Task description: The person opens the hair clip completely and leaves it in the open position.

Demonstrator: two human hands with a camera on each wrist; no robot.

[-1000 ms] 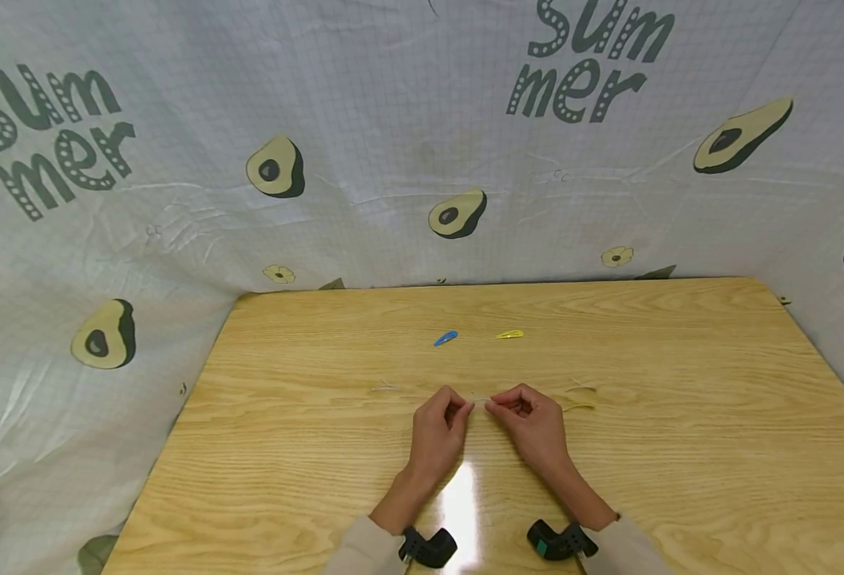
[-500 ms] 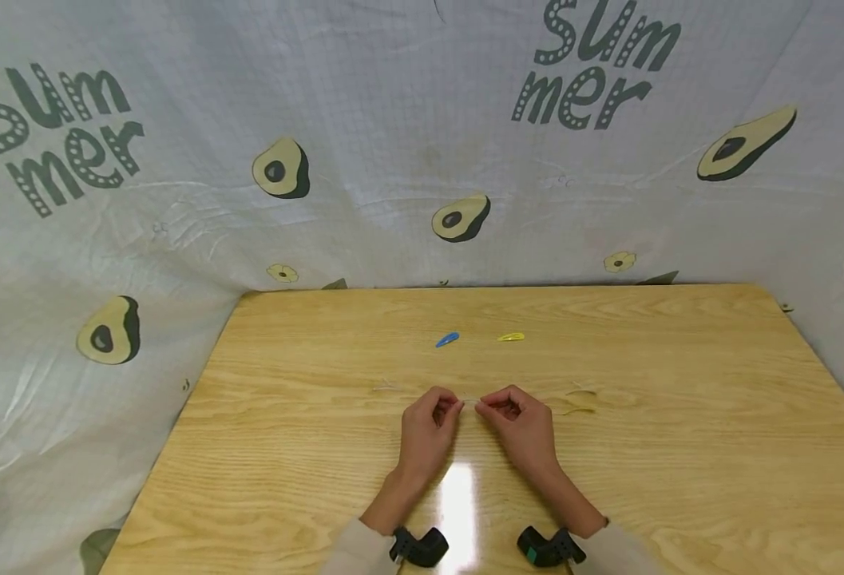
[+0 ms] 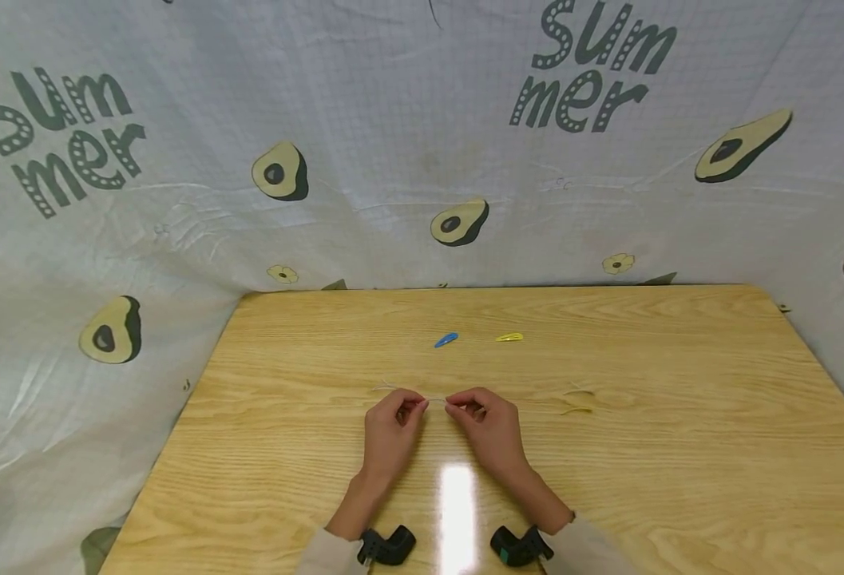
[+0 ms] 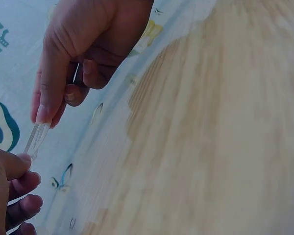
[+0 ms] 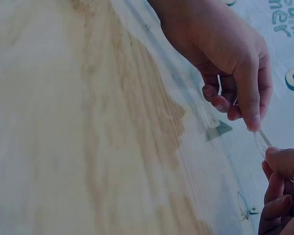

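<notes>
My left hand [image 3: 390, 431] and right hand [image 3: 489, 431] face each other over the wooden table, thumb and fingertips pinching opposite ends of one thin pale band [image 3: 436, 400]. In the left wrist view the band [image 4: 36, 139] is stretched as a narrow loop of whitish strands between the lower left hand [image 4: 7, 181] and the upper right hand [image 4: 83, 39]. From the right wrist, the band [image 5: 261, 143] shows as a slim open loop. Its ends are hidden under the fingertips.
Beyond the hands lie a blue hair clip [image 3: 446, 340] and a yellow hair clip [image 3: 510, 337]. Thin whitish strands [image 3: 386, 386] are behind the left hand; yellowish strands [image 3: 577, 410] lie to the right. A printed cloth [image 3: 364, 144] hangs behind the table [image 3: 680, 447].
Both hands have moved left together across the table with the band held between them. The gap between their fingertips is slightly wider. Clips and strands stay in place.
</notes>
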